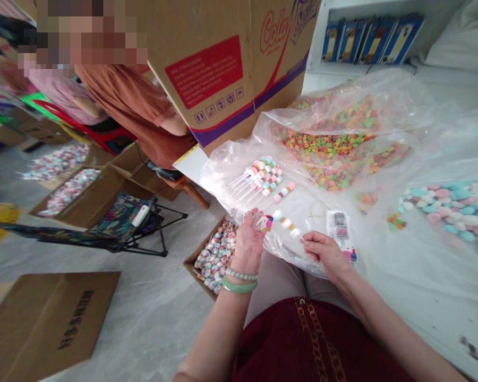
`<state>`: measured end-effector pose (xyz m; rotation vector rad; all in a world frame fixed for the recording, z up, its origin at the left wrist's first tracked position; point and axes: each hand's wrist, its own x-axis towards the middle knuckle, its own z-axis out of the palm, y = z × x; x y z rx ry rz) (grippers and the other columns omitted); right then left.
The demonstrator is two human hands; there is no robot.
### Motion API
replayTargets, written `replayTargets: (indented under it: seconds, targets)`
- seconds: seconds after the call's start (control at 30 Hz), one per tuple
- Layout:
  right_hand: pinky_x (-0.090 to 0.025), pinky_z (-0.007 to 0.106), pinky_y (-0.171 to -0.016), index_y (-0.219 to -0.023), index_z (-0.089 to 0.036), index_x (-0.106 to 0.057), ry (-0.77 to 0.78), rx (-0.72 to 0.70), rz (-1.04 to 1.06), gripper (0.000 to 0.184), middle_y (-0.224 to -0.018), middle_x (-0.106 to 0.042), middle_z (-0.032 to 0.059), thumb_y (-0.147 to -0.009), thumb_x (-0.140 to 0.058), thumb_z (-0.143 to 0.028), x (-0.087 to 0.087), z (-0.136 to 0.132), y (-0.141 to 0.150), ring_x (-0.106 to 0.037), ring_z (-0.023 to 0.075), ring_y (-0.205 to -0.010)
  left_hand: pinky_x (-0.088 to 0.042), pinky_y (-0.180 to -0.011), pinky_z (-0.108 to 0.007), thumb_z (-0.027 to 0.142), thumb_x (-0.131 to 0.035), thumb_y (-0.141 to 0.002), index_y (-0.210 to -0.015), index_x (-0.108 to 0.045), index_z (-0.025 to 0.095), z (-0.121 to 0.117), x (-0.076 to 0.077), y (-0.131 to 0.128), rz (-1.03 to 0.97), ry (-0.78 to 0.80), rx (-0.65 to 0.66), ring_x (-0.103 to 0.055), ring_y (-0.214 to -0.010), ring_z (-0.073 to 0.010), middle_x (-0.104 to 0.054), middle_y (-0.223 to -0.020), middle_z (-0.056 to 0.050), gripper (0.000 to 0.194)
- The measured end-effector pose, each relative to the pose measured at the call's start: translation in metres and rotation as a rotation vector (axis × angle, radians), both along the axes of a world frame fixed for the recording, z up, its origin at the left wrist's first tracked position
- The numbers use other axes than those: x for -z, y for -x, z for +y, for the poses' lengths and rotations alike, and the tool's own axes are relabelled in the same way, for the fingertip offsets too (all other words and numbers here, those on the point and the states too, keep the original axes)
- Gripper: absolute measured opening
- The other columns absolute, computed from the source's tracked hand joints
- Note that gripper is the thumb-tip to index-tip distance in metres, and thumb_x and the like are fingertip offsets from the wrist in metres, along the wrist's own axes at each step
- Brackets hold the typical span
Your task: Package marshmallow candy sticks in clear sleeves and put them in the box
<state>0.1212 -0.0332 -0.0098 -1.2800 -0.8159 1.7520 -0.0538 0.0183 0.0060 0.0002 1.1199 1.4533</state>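
My left hand [250, 240], with a beaded bracelet and a green bangle at the wrist, is closed on a small clear plastic bag [267, 223] with a pink and blue print. From that bag a marshmallow skewer [286, 223] slants down to the right, its white, blue and orange candies in a row. The fingertips of my right hand [321, 249] pinch the skewer's far end. Just beyond lies a pile of finished-looking marshmallow skewers [266, 174], sticks pointing left, and a short skewer [284, 192] beside it. Stacked printed bags [341, 233] lie right of my right hand.
A large bag of colourful ring candies [330, 143] spreads behind the skewers, and loose marshmallows [458, 212] lie at right. A tall carton [231, 63] stands at the back. Below left are a box of wrapped skewers [217, 257] and a folding chair [115, 225]. Co-workers sit at upper left.
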Motion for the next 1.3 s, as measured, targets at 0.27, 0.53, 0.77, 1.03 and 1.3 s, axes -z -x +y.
replayTargets:
  seconds: [0.27,0.53,0.77,1.03,1.3]
  targets:
    - [-0.027,0.02,-0.041,-0.067,-0.019,-0.061,-0.066,0.104,0.02,0.015,-0.063,-0.054,-0.0032,-0.061,-0.067,-0.031,-0.015,0.014,0.028,-0.039,0.0082,-0.051,-0.048,-0.058,-0.025,0.029,-0.063,-0.074,-0.092,-0.063,0.014,-0.018,0.001,-0.035,0.105,-0.122,0.339,-0.059,-0.064,-0.0134,-0.065,-0.082,-0.005,0.023]
    - [-0.023,0.019,-0.037,-0.065,-0.018,-0.058,-0.067,0.221,-0.03,0.014,-0.058,-0.05,-0.0055,-0.06,-0.064,-0.03,-0.006,0.013,0.029,-0.033,0.0054,-0.044,-0.043,-0.048,-0.023,0.026,-0.077,-0.057,-0.075,-0.064,0.012,-0.028,0.008,-0.031,0.18,-0.041,0.491,-0.055,-0.055,-0.0116,-0.061,-0.067,-0.002,0.027]
    - [-0.023,0.019,-0.037,-0.067,-0.018,-0.057,-0.081,0.181,-0.014,0.014,-0.059,-0.05,-0.0047,-0.062,-0.063,-0.029,-0.013,0.011,0.034,-0.036,0.0063,-0.046,-0.03,-0.039,-0.019,0.023,-0.074,-0.057,-0.059,-0.058,0.011,-0.026,0.018,-0.034,0.317,-0.097,0.334,-0.042,-0.04,-0.0058,-0.051,-0.048,0.003,0.02]
    - [-0.02,0.02,-0.039,-0.063,-0.018,-0.056,-0.097,0.187,-0.103,0.014,-0.049,-0.044,-0.0064,-0.061,-0.063,-0.03,0.001,0.013,0.033,-0.031,0.0066,-0.044,-0.038,-0.044,-0.02,0.026,-0.069,-0.065,-0.068,-0.059,0.013,-0.017,0.023,-0.021,0.162,0.047,0.255,-0.048,-0.044,-0.0079,-0.057,-0.056,0.002,0.017]
    - [-0.031,0.023,-0.049,-0.067,-0.019,-0.059,-0.215,0.209,-0.258,0.012,-0.056,-0.05,-0.005,-0.068,-0.056,-0.03,0.012,0.012,0.038,-0.04,0.0101,-0.053,-0.048,-0.06,-0.021,0.018,-0.06,-0.076,-0.079,-0.061,0.016,-0.012,0.017,-0.033,-0.033,-0.046,0.079,-0.061,-0.064,-0.0107,-0.066,-0.074,-0.001,0.005]
